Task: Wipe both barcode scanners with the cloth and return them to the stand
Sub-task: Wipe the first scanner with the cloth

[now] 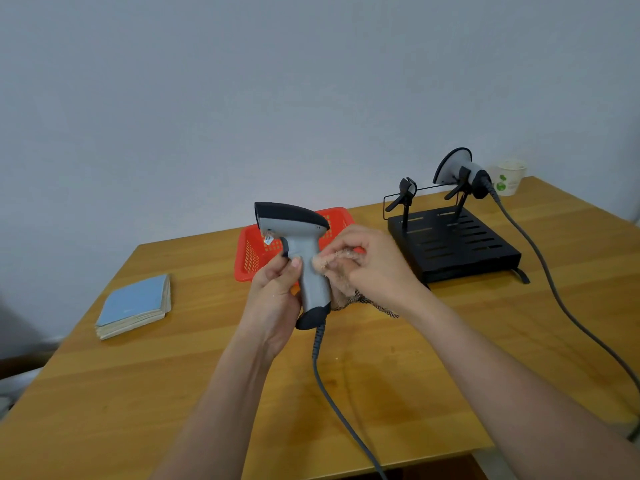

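Over table (381,375), left hand (273,299) holds scanner (301,247) upright, right hand (374,261) presses cloth (341,271)

A grey pistol-grip barcode scanner (298,244) is held above the wooden table (381,375), in front of a red plastic mesh basket (251,254). A black slotted metal stand (453,244) is placed to the right, a second grey scanner (457,168) cradled on it. A blue-covered booklet stack (135,306) lies far left.
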Demonstrator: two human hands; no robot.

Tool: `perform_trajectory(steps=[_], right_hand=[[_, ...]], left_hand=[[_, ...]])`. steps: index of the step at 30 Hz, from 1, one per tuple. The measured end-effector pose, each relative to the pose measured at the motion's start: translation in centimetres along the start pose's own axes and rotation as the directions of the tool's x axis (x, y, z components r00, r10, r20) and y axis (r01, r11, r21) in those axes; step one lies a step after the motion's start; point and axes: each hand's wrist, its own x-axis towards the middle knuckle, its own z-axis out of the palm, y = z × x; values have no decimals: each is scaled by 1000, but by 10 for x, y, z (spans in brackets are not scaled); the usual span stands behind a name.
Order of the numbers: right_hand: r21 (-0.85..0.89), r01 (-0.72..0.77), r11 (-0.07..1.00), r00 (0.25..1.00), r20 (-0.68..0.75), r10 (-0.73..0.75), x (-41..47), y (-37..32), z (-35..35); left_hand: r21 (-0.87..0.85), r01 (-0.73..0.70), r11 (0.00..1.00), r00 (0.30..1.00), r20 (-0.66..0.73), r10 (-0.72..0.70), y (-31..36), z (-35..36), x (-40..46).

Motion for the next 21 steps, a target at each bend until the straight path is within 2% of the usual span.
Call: perform_trajectory(steps=[3, 5, 8, 14, 18, 19, 21], right_hand=[[98, 14, 995, 991, -131, -1, 4, -1, 3], [114, 17, 993, 996, -84, -8, 4, -2, 4], [44, 16, 999, 1000, 7, -16, 1, -2, 2], [-41, -59, 997, 976, 206, 66, -11, 1, -1], [74, -35, 997, 999, -1, 35, -3, 0, 6], [54, -12, 998, 1000, -19, 14, -1, 0, 9], [6, -4, 1000, 999, 32, 4, -1, 1, 12]], left_hand=[[-2, 8, 1000, 1000, 0, -8, 0, 5, -1], [-30, 5, 1000, 1000, -7, -5, 1, 7, -2], [-77, -4, 997, 999, -41, 1, 0, 5, 0], [-135, -19, 991, 991, -136, 1, 5, -1, 3], [-166, -21, 986, 991, -130, -1, 6, 1, 4], [-166, -23, 986, 992, -129, 1, 7, 3, 3], [-174, -21, 984, 992, -127, -1, 7, 4, 3]])
